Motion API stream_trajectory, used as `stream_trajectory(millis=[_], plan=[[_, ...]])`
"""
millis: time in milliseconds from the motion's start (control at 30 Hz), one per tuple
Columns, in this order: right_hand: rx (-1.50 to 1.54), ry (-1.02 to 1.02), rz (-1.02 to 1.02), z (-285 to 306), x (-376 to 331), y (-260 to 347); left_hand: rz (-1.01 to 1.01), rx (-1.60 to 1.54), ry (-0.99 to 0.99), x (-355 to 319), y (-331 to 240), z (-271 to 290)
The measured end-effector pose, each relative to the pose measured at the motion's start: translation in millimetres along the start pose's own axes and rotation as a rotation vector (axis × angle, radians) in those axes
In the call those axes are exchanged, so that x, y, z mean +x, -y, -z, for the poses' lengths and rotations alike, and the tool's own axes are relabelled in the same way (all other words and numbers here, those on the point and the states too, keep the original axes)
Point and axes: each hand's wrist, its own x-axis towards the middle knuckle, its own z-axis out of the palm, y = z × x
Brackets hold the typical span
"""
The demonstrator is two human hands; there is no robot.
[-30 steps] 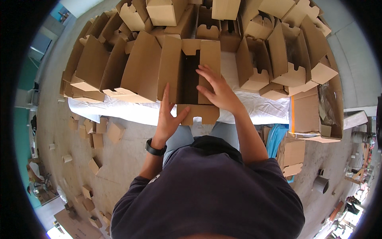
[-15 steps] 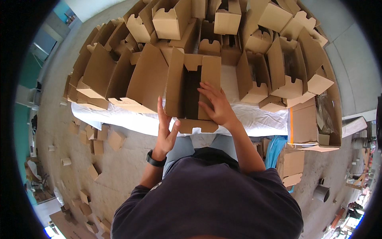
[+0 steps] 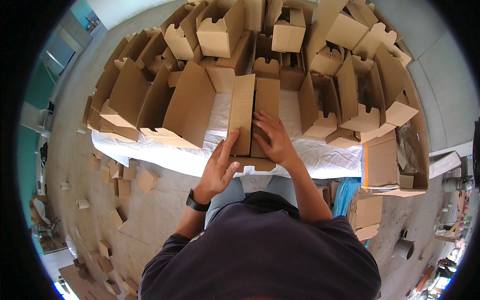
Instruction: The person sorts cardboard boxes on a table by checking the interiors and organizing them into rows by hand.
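Observation:
In front of me on a white cloth [image 3: 220, 115] lies a long brown cardboard box [image 3: 242, 112]. Its two long flaps are folded inward over the opening, with a dark narrow gap between them. My left hand [image 3: 219, 162] rests with its fingers stretched out against the left flap, near the box's front end. My right hand [image 3: 275, 138] lies with spread fingers on the right flap [image 3: 267, 95]. At the near end, a short notched flap [image 3: 255, 164] sticks out toward me. The inside of the box is hidden.
Several open cardboard boxes crowd the table on both sides and behind, such as a tall one [image 3: 187, 105] at left and another [image 3: 320, 107] at right. A bigger carton [image 3: 380, 165] with clear plastic stands at the right. Small cardboard pieces [image 3: 147, 181] lie on the floor at left.
The left flap has swung from upright down over the opening, covering the dark interior. My left hand has moved right with it, onto the flap; my right hand stays on the right flap.

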Motion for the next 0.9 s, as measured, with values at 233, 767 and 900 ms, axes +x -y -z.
stream_trajectory(millis=[233,767,900], plan=[[0.274,0.008,-0.079,8,-4,3,0.006,0.038,0.037,1,6,6],[0.198,0.161,-0.049,36,-36,33,0.012,-0.050,0.047,-1,15,4],[0.265,-0.131,-0.186,8,-36,33,0.008,-0.132,0.007,-1,14,4]])
